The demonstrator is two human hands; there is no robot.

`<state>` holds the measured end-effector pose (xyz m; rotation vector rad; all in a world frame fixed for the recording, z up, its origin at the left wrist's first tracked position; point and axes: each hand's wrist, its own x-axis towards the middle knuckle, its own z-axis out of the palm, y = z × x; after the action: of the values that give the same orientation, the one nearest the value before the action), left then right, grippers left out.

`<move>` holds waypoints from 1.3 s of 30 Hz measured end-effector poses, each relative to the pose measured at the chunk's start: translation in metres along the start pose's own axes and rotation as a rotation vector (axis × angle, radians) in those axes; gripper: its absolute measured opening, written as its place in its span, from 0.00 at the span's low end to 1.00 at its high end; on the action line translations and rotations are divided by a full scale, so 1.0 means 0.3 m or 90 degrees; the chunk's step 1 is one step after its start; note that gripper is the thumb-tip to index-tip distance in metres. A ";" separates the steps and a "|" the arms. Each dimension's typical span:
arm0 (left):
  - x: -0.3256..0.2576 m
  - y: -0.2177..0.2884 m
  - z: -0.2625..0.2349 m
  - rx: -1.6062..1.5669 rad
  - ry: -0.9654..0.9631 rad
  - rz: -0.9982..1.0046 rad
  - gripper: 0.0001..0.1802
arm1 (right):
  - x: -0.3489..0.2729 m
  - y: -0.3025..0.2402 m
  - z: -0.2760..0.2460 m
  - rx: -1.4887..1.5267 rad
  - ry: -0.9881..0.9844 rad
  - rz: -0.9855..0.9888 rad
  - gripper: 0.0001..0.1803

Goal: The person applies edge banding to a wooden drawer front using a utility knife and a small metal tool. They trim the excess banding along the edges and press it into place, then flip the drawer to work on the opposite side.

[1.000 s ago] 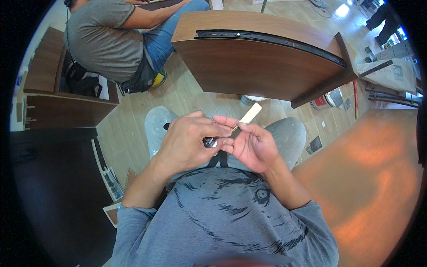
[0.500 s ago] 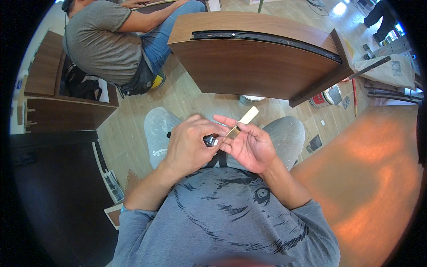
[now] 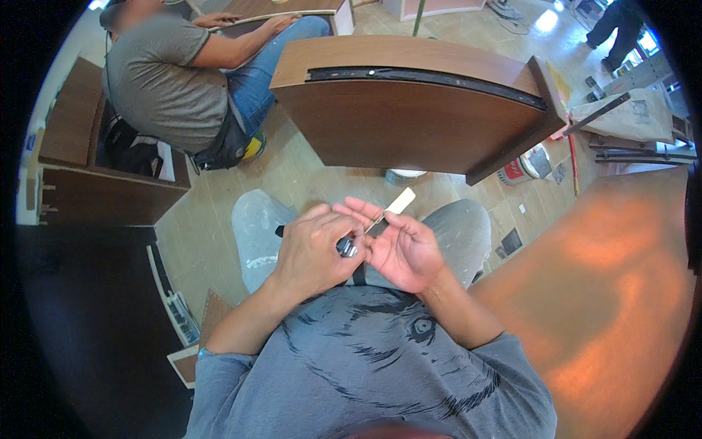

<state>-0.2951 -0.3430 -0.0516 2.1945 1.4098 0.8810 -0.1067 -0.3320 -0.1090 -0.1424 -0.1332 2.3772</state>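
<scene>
My left hand [image 3: 316,245] is closed around a dark tool with a shiny metal end [image 3: 346,247]; its exact kind is hidden in the fist. Between thumb and fingers, my right hand [image 3: 409,252] pinches a narrow, cream-coloured strip [image 3: 400,204] that slants up and to the right. The strip's lower end runs in among the fingertips of both hands, which meet above my lap. Just beyond my knees stands a brown wooden drawer [image 3: 387,121], with a black metal slide [image 3: 424,82] along its upper edge.
A person in a grey shirt [image 3: 168,91] sits at the far left beside a wooden cabinet [image 3: 102,194]. Cans [image 3: 406,176] stand on the tiled floor by the drawer. A large brown panel [image 3: 578,293] lies at right; a black panel [image 3: 88,314] is at left.
The strip has turned in my fingers, so its lower part shows more edge-on. Both hands stay together. The drawer and surroundings sit slightly lower in view.
</scene>
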 end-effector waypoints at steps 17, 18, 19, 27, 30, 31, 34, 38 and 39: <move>-0.025 -0.096 0.021 -0.812 0.234 -0.333 0.05 | -0.022 -0.173 0.064 -0.723 0.108 -0.107 0.13; -0.017 -0.092 0.030 -0.768 0.247 -0.330 0.05 | -0.015 -0.104 0.046 -0.673 0.084 -0.115 0.11; -0.010 -0.085 0.036 -0.737 0.261 -0.311 0.04 | -0.019 -0.052 0.033 -0.650 0.123 -0.057 0.10; 0.088 0.023 0.092 -0.775 0.152 -0.212 0.06 | -0.156 -0.076 0.035 -0.747 0.032 -0.095 0.17; 0.129 0.010 0.073 -0.810 0.193 -0.213 0.06 | -0.294 -0.210 -0.013 -0.833 -0.042 -0.205 0.17; 0.141 -0.012 0.047 -0.809 0.195 -0.209 0.06 | -0.372 -0.281 -0.041 -0.835 0.018 -0.161 0.18; 0.127 -0.099 -0.021 -0.801 0.125 -0.177 0.04 | -0.666 -0.402 -0.144 -0.663 0.280 -0.246 0.17; 0.017 -0.188 -0.035 -0.712 0.149 -0.293 0.03 | -0.901 -0.527 -0.427 -0.598 0.669 -0.376 0.17; -0.009 -0.198 -0.034 -0.683 0.174 -0.351 0.03 | -0.918 -0.537 -0.527 -0.603 0.746 -0.383 0.19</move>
<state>-0.3423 -0.3205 -0.0816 0.8692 1.1244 1.3127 0.2234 -0.3969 -0.2254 -1.6050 -0.6006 1.1747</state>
